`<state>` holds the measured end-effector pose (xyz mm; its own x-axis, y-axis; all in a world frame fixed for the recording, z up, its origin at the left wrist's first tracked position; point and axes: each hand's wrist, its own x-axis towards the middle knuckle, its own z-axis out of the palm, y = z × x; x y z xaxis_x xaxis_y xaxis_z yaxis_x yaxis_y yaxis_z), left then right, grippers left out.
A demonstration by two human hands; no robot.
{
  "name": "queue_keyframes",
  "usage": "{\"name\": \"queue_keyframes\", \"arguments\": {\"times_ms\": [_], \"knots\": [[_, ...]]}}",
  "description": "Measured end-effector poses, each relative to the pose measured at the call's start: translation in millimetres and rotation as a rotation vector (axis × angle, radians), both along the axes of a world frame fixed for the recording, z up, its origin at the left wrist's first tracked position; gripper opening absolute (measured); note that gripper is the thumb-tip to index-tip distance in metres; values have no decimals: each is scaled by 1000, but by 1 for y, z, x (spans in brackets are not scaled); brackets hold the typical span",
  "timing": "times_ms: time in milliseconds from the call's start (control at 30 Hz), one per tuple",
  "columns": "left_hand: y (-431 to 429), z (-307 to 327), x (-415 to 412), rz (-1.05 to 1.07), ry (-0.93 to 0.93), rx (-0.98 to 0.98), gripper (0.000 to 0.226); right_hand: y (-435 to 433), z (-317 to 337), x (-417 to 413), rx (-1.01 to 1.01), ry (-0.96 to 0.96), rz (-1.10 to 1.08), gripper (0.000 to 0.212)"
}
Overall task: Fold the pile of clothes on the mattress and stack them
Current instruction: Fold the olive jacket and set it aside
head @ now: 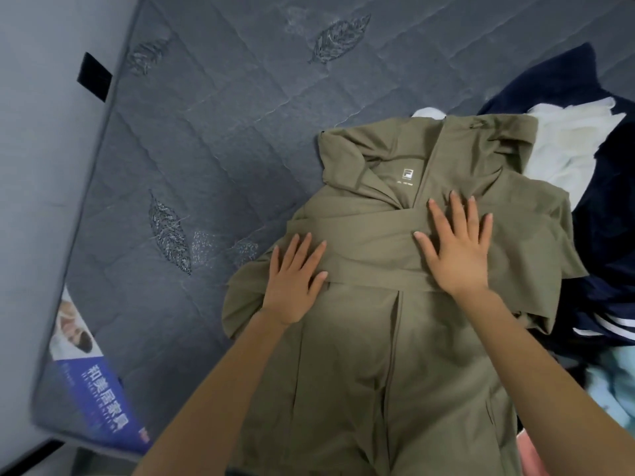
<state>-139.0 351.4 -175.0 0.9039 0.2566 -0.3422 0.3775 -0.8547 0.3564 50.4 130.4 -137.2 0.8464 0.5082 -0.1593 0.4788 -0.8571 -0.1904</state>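
An olive-green jacket [395,338] lies spread on the grey quilted mattress [223,132], collar at the far end, with its sleeves folded across the chest. My left hand [292,283] rests flat on the jacket's left side, fingers apart. On the folded sleeve band right of the collar opening, my right hand [457,249] presses flat, fingers spread. Neither hand grips the cloth. The pile of unfolded clothes sits at the right: a navy garment [604,235] with white stripes, a white garment [577,142] and a light blue one [615,389].
The mattress's left edge runs beside a pale wall [41,132], with a black strap [94,77] on its side. A blue printed label [99,389] covers the near left corner. Something pink [529,451] shows at the bottom right. Bare mattress lies left of and beyond the jacket.
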Motion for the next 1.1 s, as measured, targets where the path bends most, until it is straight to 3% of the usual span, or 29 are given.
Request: {"name": "queue_keyframes", "arguments": {"times_ms": [133, 300, 400, 533, 600, 667, 767, 867, 967, 1033, 1100], "knots": [[12, 11, -26, 251, -119, 60, 55, 46, 15, -42, 174, 17, 101, 62], [47, 14, -87, 703, 102, -26, 61, 102, 8, -104, 285, 344, 182, 63], [53, 8, -120, 670, 165, -107, 52, 128, -3, -138, 291, 421, 326, 62], [45, -1, -139, 421, 16, -152, 28, 153, -8, -168, 271, 515, 387, 57], [39, 2, -138, 430, -88, -207, 17, 158, -6, -179, 337, 526, 264, 44], [32, 15, -136, 536, -161, -341, 6, 163, 6, -187, 389, 573, -51, 25], [20, 32, -136, 673, -217, -478, 12, 172, 16, -195, 291, 864, -403, 54], [13, 42, -141, 649, -255, -467, 25, 177, 22, -207, 244, 1075, -478, 54], [16, 47, -149, 515, -283, -428, 25, 184, 15, -221, 490, 1099, -593, 39], [19, 50, -154, 552, -310, -585, 24, 189, 13, -227, 638, 1094, -694, 23], [26, 52, -154, 792, -290, -803, 23, 193, 11, -230, 705, 1095, -771, 21]]}}
